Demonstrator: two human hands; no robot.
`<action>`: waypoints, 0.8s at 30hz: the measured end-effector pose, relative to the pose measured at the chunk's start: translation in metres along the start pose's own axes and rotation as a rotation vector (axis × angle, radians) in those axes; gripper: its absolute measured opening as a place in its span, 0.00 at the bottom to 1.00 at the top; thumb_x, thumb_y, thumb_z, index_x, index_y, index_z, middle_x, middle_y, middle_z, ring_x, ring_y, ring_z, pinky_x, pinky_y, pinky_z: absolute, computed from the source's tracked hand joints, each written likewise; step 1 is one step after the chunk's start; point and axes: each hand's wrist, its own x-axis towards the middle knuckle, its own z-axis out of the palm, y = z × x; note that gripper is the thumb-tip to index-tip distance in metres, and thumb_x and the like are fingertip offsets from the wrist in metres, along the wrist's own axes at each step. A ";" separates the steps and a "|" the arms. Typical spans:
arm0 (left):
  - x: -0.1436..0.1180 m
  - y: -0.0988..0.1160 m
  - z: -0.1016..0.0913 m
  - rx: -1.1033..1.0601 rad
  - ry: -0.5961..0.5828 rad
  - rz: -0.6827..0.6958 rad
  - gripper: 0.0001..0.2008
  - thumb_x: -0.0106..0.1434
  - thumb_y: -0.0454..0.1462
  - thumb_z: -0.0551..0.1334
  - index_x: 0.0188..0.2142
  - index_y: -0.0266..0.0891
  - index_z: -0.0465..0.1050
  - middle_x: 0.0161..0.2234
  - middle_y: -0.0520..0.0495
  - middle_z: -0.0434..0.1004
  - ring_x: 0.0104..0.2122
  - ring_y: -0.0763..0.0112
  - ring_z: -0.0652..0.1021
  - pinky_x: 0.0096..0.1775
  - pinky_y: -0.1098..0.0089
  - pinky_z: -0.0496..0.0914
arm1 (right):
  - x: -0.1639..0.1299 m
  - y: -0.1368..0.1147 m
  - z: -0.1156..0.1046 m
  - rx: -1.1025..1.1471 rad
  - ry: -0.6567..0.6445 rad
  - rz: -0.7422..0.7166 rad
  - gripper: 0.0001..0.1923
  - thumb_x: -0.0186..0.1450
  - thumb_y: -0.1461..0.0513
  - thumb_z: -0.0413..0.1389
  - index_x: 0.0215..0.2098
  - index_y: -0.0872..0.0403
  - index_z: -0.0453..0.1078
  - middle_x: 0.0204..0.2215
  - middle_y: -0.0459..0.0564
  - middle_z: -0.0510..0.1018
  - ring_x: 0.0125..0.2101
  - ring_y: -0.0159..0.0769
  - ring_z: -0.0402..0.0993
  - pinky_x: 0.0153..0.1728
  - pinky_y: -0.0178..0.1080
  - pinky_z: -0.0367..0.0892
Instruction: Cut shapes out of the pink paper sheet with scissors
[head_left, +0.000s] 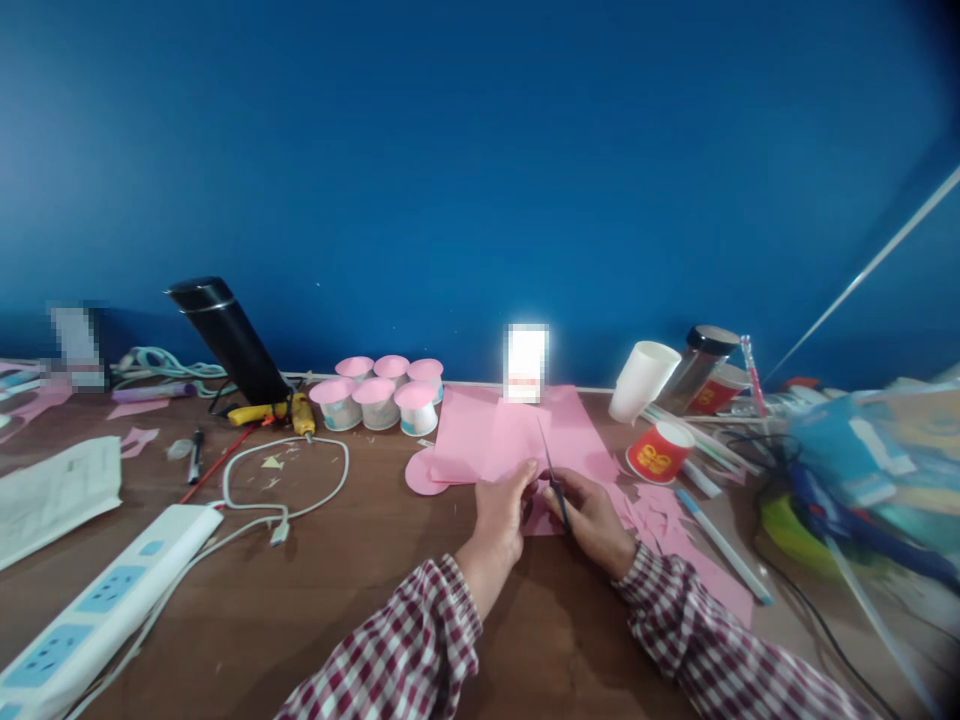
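In the middle of the head view, my left hand [496,518] is closed, thumb on top, on the near edge of a piece of pink paper [519,437]. My right hand [598,522] grips a pair of scissors [556,483], its thin blades pointing away from me beside the paper. Whether the blades touch the paper, I cannot tell. Larger pink sheets [459,432] lie flat behind both hands. A round pink disc [422,474] sits at their left corner. Several small paper cups [375,410] topped with pink paper stand beyond it.
Pink offcuts [664,518] and a long pen [721,542] lie right of my hands. A red paper cup [658,453] and white cups [643,382] stand behind. On the left are a power strip [112,592], a white cable [341,478], a yellow glue gun [300,416] and a black flask [232,345].
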 end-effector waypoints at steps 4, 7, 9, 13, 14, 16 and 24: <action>0.001 -0.001 -0.001 0.029 0.003 0.000 0.13 0.40 0.37 0.74 0.22 0.32 0.74 0.20 0.49 0.74 0.20 0.76 0.73 0.22 0.76 0.66 | 0.000 -0.001 0.000 -0.023 0.006 0.011 0.18 0.62 0.53 0.56 0.43 0.56 0.70 0.25 0.47 0.76 0.22 0.32 0.69 0.22 0.32 0.66; 0.002 -0.002 -0.001 0.017 0.005 -0.004 0.12 0.40 0.36 0.74 0.22 0.32 0.74 0.20 0.49 0.74 0.20 0.76 0.73 0.22 0.76 0.65 | 0.000 -0.002 -0.001 -0.043 0.002 0.014 0.18 0.62 0.52 0.56 0.44 0.56 0.70 0.27 0.48 0.77 0.23 0.33 0.70 0.23 0.33 0.67; 0.003 -0.002 -0.001 0.017 0.005 -0.012 0.13 0.40 0.37 0.74 0.22 0.32 0.74 0.20 0.49 0.74 0.20 0.76 0.73 0.22 0.76 0.65 | 0.000 -0.002 -0.001 -0.046 0.000 0.013 0.18 0.62 0.53 0.56 0.44 0.56 0.70 0.27 0.48 0.77 0.23 0.33 0.70 0.22 0.33 0.67; 0.003 -0.003 -0.002 0.017 0.004 -0.008 0.13 0.40 0.37 0.73 0.22 0.33 0.73 0.20 0.49 0.74 0.20 0.76 0.73 0.23 0.75 0.65 | 0.000 -0.003 -0.002 -0.076 -0.001 0.009 0.17 0.62 0.53 0.55 0.43 0.56 0.70 0.26 0.48 0.76 0.21 0.33 0.69 0.21 0.33 0.66; 0.003 -0.003 -0.002 0.017 0.005 -0.004 0.13 0.40 0.37 0.73 0.22 0.33 0.73 0.20 0.49 0.74 0.20 0.76 0.73 0.23 0.75 0.65 | 0.000 -0.004 -0.002 -0.085 0.001 0.008 0.16 0.63 0.53 0.55 0.43 0.56 0.70 0.25 0.47 0.76 0.21 0.33 0.69 0.21 0.33 0.66; 0.003 -0.003 -0.002 0.017 0.002 0.001 0.13 0.40 0.38 0.73 0.22 0.33 0.73 0.19 0.50 0.74 0.19 0.76 0.72 0.23 0.74 0.65 | 0.000 -0.005 -0.002 -0.101 0.004 0.006 0.16 0.63 0.53 0.55 0.43 0.56 0.70 0.23 0.47 0.75 0.21 0.33 0.69 0.21 0.34 0.66; 0.004 -0.003 -0.002 0.000 -0.012 -0.002 0.13 0.41 0.38 0.73 0.22 0.33 0.73 0.19 0.50 0.73 0.19 0.77 0.72 0.23 0.75 0.65 | 0.000 -0.006 -0.002 -0.081 0.004 0.026 0.18 0.62 0.52 0.55 0.43 0.56 0.71 0.22 0.45 0.73 0.19 0.32 0.68 0.19 0.33 0.65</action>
